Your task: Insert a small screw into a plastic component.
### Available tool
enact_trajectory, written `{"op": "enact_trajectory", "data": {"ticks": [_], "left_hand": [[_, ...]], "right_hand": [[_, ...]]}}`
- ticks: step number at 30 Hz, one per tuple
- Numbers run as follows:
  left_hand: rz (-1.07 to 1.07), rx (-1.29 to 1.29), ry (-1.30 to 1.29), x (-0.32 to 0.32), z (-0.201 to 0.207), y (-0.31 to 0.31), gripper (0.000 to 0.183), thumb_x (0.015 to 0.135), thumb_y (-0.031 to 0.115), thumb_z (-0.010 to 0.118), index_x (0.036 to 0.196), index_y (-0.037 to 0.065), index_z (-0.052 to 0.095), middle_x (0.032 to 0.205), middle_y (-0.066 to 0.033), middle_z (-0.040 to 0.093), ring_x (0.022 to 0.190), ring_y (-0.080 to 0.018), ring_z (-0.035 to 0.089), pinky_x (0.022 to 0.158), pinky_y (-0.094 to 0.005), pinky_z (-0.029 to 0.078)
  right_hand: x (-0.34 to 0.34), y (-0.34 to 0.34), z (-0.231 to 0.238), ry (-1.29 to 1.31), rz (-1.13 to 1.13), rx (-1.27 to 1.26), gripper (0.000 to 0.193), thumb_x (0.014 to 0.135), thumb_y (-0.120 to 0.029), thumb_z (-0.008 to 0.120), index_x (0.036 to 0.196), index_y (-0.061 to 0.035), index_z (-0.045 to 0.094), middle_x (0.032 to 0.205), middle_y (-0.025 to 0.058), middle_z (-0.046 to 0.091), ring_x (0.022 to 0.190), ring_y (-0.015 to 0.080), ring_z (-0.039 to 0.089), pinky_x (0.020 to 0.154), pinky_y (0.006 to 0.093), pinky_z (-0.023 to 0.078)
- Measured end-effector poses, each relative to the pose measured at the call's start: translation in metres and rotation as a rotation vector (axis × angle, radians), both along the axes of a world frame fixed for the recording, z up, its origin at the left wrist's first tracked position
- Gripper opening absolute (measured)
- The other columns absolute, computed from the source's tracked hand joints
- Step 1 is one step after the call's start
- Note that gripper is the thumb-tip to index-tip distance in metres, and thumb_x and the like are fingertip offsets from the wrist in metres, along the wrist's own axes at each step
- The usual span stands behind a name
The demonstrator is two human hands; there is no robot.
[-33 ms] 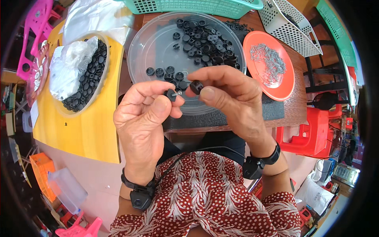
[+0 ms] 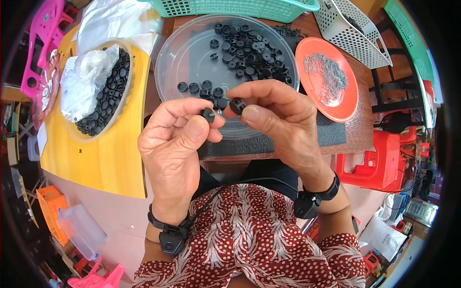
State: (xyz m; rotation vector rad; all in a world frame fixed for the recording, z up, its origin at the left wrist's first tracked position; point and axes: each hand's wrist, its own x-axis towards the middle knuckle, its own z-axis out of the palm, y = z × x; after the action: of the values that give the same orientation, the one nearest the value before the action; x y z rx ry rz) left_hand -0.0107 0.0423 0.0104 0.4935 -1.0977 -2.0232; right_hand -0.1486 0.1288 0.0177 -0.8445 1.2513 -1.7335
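My left hand point(image 2: 175, 144) pinches a small black plastic part point(image 2: 207, 114) between thumb and fingers. A short, silvery, ribbed metal piece point(image 2: 214, 114) sticks out of it to the right; whether it is a spring or a screw I cannot tell. My right hand point(image 2: 283, 120) grips a round black cap point(image 2: 237, 105) with thumb and forefinger. A small gap separates the cap from the metal piece. Both hands are raised over the near rim of a round clear tub point(image 2: 165, 57), which holds many loose black caps and parts point(image 2: 252, 50).
On the yellow table at left, a clear tub point(image 2: 130, 91) of black caps carries a crumpled plastic bag point(image 2: 86, 86). An orange plate point(image 2: 348, 103) of small metal pieces stands at right. Behind are a green basket point(image 2: 230, 8) and a white one point(image 2: 336, 24). Red stools point(image 2: 379, 163) stand right.
My right hand has shifted slightly left with the cap, bringing it a little closer to the metal piece. My left hand has hardly moved.
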Motion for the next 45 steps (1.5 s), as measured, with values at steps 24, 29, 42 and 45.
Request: {"op": "enact_trajectory", "data": {"ticks": [24,29,42,45], "left_hand": [[0.104,-0.334,-0.193,0.002,0.003,0.007,0.021,0.08,0.004,0.066,0.098,-0.004,0.058,0.093,-0.0104,0.063,0.082,-0.0122,0.058,0.075,-0.0243,0.047],[0.118,-0.322,-0.183,0.001,0.006,0.009,0.023,0.082,0.009,0.064,0.098,-0.005,0.056,0.093,-0.0146,0.063,0.084,-0.019,0.061,0.082,-0.0287,0.047],[0.059,-0.189,-0.076,-0.006,-0.002,0.013,0.02,0.08,0.003,0.066,0.096,-0.004,0.057,0.091,-0.0119,0.063,0.081,-0.0146,0.06,0.079,-0.0257,0.048],[0.062,-0.143,-0.059,-0.007,-0.003,0.014,0.02,0.08,0.004,0.065,0.097,-0.005,0.057,0.091,-0.0115,0.063,0.08,-0.0143,0.06,0.077,-0.0258,0.048]], "right_hand": [[0.009,0.004,-0.005,0.852,-0.195,-0.028,0.026,0.067,0.0,0.067,0.09,-0.0004,0.054,0.072,0.0114,0.056,0.063,0.0278,0.055,0.055,0.0353,0.044],[0.01,0.005,-0.005,0.88,-0.178,-0.013,0.026,0.067,0.0,0.068,0.089,-0.0003,0.054,0.072,0.0112,0.056,0.064,0.0279,0.055,0.055,0.035,0.045],[0.01,0.014,-0.008,0.851,-0.253,-0.033,0.027,0.071,-0.001,0.071,0.098,-0.0012,0.063,0.081,0.0064,0.06,0.069,0.0121,0.057,0.059,0.0231,0.046],[0.013,0.015,-0.01,0.827,-0.27,-0.055,0.028,0.074,0.0,0.068,0.101,-0.0012,0.063,0.084,0.0077,0.059,0.071,0.0136,0.058,0.06,0.024,0.047]]}}
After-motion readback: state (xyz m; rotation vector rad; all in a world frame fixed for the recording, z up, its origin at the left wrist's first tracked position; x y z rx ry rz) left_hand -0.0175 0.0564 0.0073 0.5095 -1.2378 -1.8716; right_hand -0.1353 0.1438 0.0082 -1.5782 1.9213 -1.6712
